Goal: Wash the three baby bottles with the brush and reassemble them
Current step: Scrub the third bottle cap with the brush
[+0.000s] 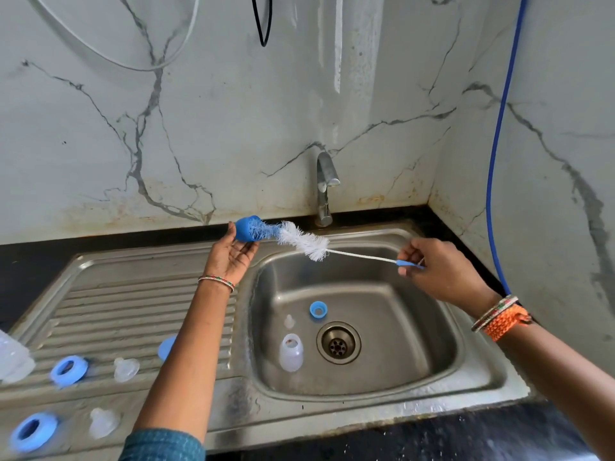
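Note:
My left hand (233, 252) holds a blue bottle cap (247, 228) above the sink's left rim. The tip of the white-bristled brush (301, 240) is pushed into the cap. My right hand (436, 267) pinches the brush's thin blue handle end over the basin. In the basin (399, 327) a clear bottle (291, 351) lies left of the drain, with a clear nipple (289, 321) and a blue collar ring (317, 309) behind it. On the drainboard (116, 304) lie two blue rings (69, 370) (33, 430), two clear nipples (125, 369) (102, 422) and a blue cap (166, 347) partly hidden by my forearm.
A steel tap (324, 191) stands behind the basin, with no water running. A clear bottle (13, 359) lies at the far left edge of the drainboard. A blue hose (499, 161) hangs down the right wall. The black counter (432, 434) surrounds the sink.

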`<move>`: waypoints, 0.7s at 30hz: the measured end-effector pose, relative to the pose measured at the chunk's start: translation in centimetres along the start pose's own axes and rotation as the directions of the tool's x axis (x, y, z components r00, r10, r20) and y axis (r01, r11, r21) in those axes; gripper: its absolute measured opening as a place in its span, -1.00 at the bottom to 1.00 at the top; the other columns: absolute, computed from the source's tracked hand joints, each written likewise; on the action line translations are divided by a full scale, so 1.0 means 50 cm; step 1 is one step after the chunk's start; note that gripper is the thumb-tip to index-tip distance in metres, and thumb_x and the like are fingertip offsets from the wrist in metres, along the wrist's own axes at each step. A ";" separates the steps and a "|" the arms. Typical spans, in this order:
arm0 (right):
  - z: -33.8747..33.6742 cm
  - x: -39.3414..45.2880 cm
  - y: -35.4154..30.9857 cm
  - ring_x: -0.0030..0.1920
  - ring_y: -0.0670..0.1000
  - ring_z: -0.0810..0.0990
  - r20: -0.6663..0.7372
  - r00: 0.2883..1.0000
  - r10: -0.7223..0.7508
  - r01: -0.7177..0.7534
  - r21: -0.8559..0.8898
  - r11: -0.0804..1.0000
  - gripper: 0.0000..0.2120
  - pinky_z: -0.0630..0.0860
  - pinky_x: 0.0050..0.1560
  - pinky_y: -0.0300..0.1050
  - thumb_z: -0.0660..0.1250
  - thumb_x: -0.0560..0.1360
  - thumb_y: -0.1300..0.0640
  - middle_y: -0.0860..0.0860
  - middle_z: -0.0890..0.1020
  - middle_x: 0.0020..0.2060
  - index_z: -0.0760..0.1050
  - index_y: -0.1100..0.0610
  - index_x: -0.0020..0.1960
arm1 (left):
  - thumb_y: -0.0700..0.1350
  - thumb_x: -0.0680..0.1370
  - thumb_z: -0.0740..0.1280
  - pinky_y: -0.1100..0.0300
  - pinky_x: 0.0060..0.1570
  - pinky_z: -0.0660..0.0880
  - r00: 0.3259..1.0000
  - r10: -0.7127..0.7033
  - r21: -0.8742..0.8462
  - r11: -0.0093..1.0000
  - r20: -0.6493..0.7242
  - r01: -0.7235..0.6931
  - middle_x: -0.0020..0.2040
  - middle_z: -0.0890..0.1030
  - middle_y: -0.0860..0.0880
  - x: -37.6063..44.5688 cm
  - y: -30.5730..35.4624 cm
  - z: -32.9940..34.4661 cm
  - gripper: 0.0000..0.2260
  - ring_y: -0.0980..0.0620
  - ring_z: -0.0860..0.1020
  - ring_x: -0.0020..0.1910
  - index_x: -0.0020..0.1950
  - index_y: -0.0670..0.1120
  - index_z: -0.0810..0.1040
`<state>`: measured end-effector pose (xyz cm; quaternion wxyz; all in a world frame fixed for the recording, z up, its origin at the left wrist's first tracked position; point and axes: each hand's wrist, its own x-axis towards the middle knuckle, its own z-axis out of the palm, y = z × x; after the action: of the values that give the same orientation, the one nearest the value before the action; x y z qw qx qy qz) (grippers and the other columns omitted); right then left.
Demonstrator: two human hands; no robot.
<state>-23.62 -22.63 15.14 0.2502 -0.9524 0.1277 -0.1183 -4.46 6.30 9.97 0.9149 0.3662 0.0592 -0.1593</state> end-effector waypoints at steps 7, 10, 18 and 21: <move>-0.006 0.003 -0.004 -0.60 -0.11 0.31 0.438 0.894 0.094 -0.260 0.337 0.905 -0.63 0.27 -0.51 -0.22 0.15 0.64 0.16 -0.07 0.42 -0.60 0.56 0.18 -0.28 | -0.16 0.32 0.35 0.03 0.22 0.46 1.000 0.004 0.031 1.000 0.014 -0.005 -0.03 0.57 -0.15 0.000 0.006 0.018 -0.73 -0.07 0.56 -0.01 -0.01 -0.19 0.46; -0.001 0.000 -0.001 -0.34 -0.15 0.54 0.177 0.982 0.060 -0.084 0.132 0.988 -0.81 0.49 -0.25 -0.16 0.33 0.53 0.15 -0.12 0.62 -0.40 0.62 0.06 -0.23 | -0.13 0.33 0.37 0.02 0.16 0.51 1.000 0.002 0.028 1.000 0.001 -0.002 -0.02 0.55 -0.16 0.010 0.004 0.007 -0.69 -0.08 0.56 0.00 0.02 -0.19 0.45; -0.008 0.010 -0.013 -0.62 -0.11 0.23 0.517 0.851 0.095 -0.303 0.335 0.892 -0.61 0.18 -0.56 -0.28 0.11 0.65 0.11 -0.03 0.40 -0.58 0.55 0.19 -0.24 | -0.15 0.34 0.43 -0.02 0.25 0.43 1.000 0.020 -0.014 1.000 0.015 -0.020 0.00 0.57 -0.19 0.008 0.002 0.001 -0.66 -0.13 0.54 0.09 0.04 -0.21 0.45; -0.003 0.008 -0.017 -0.51 -0.13 0.39 0.361 0.932 0.014 -0.124 0.282 0.951 -0.83 0.31 -0.46 -0.27 0.28 0.57 0.09 -0.01 0.54 -0.43 0.55 0.14 -0.13 | 0.05 0.47 0.31 -0.06 0.06 0.56 1.000 -0.005 -0.014 1.000 -0.022 0.005 0.02 0.53 -0.22 0.014 0.004 0.003 -0.61 -0.16 0.54 0.07 0.13 -0.22 0.42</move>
<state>-23.14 -22.11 15.78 0.4147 -0.9038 0.0948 0.0466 -3.76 6.14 10.05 0.9163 0.3613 0.0716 -0.1572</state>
